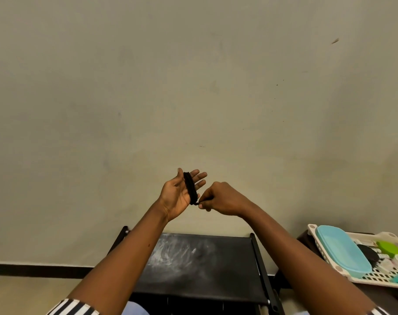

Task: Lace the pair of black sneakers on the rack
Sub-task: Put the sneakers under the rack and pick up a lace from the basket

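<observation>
While raised in front of the beige wall, left hand turned palm up, fingers straight and spread, released. Lying across that palm from just below the fingertips down to the heel: black shoelace, wound into a tight bundle. Not gripped by the left fingers; bundle merely resting against them and the palm.

Just beside the lower end of the bundle: right hand, back of hand to camera, fingers curled. Thumb and forefinger pinching the loose end of the shoelace where it leaves the bundle; remaining fingers tucked under. Hands nearly touching at that point.

Below both hands, well apart from the fingers: black shoe rack, top shelf dusty with whitish smears. Sneakers not seen on this shelf; lower tiers mostly hidden.

Off to the right-hand side, well away from the fingers: white plastic basket on a dark surface, holding a light blue lid, a green round lid, a black round item and small white pots.

Striped black-and-white sleeve at the left forearm, bottom edge.
</observation>
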